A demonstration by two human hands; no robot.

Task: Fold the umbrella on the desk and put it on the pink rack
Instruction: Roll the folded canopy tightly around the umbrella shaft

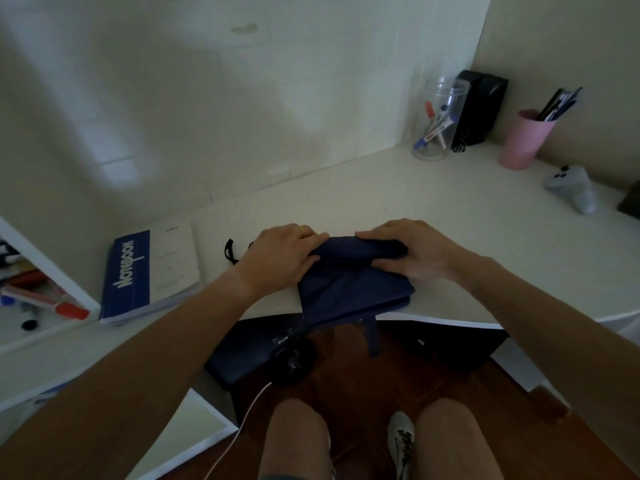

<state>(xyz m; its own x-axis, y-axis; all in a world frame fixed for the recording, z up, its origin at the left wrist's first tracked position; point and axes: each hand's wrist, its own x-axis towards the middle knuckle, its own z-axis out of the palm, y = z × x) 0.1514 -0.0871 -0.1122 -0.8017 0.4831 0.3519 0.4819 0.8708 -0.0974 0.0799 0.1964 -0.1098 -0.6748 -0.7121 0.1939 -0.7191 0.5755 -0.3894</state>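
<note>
I see both forearms reaching forward, my left hand (285, 256) and right hand (408, 252) nearly facing, fingers and thumbs curled, pinching dark fabric between them.

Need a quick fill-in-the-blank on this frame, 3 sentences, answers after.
1. Both hands, the left hand and the right hand, grip the ____ fabric of the umbrella.
2. The pens stand in a ____ cup.
3. The book to the left bears the word ____.

Missing words: navy blue; pink; Notebook.
</note>
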